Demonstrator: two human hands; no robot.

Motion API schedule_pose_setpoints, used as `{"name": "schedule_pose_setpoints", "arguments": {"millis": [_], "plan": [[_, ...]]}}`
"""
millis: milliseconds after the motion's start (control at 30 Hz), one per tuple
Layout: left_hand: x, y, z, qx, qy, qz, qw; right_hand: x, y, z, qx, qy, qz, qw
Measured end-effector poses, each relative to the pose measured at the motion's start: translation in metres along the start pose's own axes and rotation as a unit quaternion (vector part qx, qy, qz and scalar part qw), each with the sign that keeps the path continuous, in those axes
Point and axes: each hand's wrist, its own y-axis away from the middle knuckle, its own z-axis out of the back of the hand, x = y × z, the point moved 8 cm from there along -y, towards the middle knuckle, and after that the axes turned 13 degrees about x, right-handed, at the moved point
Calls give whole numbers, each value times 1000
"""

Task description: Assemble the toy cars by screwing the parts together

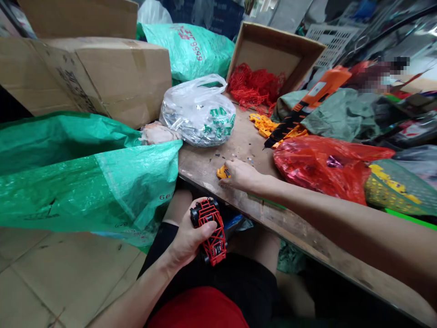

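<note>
Over my lap, my left hand (193, 234) is closed round a red toy car frame (213, 234) with black wheels, the thumb pressed on its open bars. My right hand (241, 175) reaches to the front edge of the wooden table, its fingers closed on a small orange plastic part (223, 172) with dark marks. More orange parts (262, 125) lie farther back on the table. An orange and black electric screwdriver (307, 107) slants above them, its tip pointing down towards the tabletop.
A clear bag of silvery parts (198, 114) sits on the table (246, 155). Behind it, a tipped box (269, 43) holds red frames (252, 86). A red plastic bag (317, 164) lies right. Leftward are an open green sack (136, 182) and cardboard boxes (126, 77).
</note>
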Motion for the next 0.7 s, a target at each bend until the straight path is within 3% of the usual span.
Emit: {"name": "schedule_pose_setpoints", "arguments": {"millis": [133,267,333,400,533,700], "plan": [[-1,2,3,-11,0,1,1000,4,15,6,-30,-10,14,999],[-5,2,6,-19,-10,-12,1000,16,58,-1,-93,-55,66,992],[-9,2,9,-26,-17,-20,999,26,95,-6,-181,-185,152,954],[-11,1,11,-30,-18,-27,999,34,128,-21,-223,-271,189,917],[-14,1,14,-46,-22,-30,998,55,164,-59,-250,-342,172,889],[-11,0,15,-60,-35,-19,997,74,167,-77,-304,-335,113,885]]}}
